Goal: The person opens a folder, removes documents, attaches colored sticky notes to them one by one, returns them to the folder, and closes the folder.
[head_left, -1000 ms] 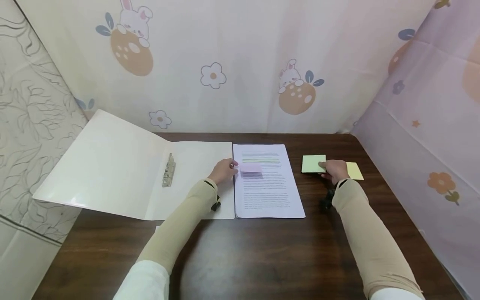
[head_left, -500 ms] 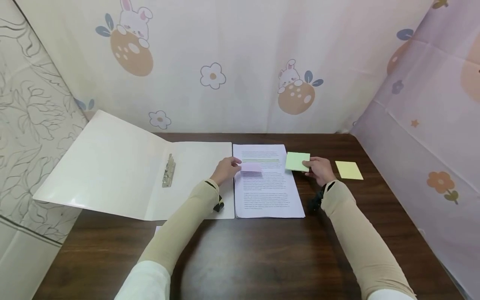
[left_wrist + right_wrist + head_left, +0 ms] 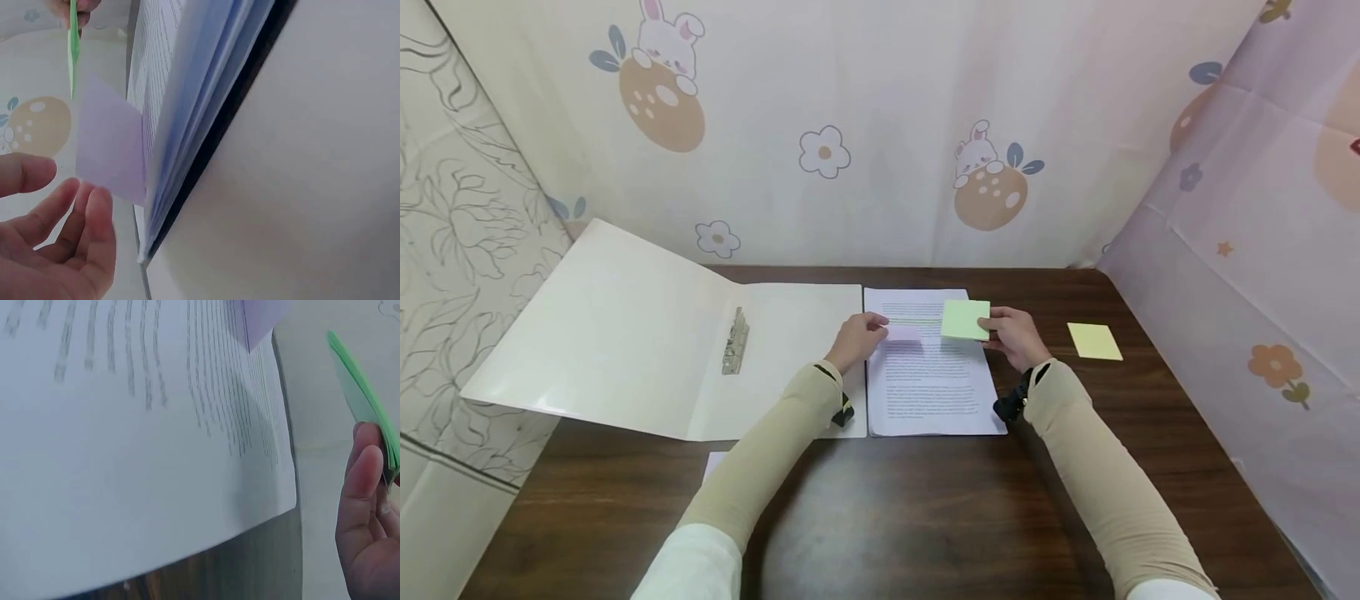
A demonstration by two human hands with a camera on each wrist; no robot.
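Head — green pad [image 3: 966, 320] between hands [image 3: 856, 340] [image 3: 1018, 337]

Over on the left of the worktop [image 3: 880, 517], the open folder [image 3: 805, 317] is laid, its clip [image 3: 735, 342] fixed beside the fold. Just to its right comes the stack of sheets [image 3: 936, 400], and near its upper left edge a sticky note [image 3: 905, 333] is attached, with the left grip [image 3: 856, 337] placed at the note's left. Across now: a note pad [image 3: 966, 320] is held by the right grip [image 3: 1015, 336] above the upper right of the stack. Farther right, a square note [image 3: 1094, 342] is laid. Front left, a slip [image 3: 712, 461] is partly covered by the left sleeve [image 3: 767, 467]; behind everything, a cloth [image 3: 895, 208] is hung.
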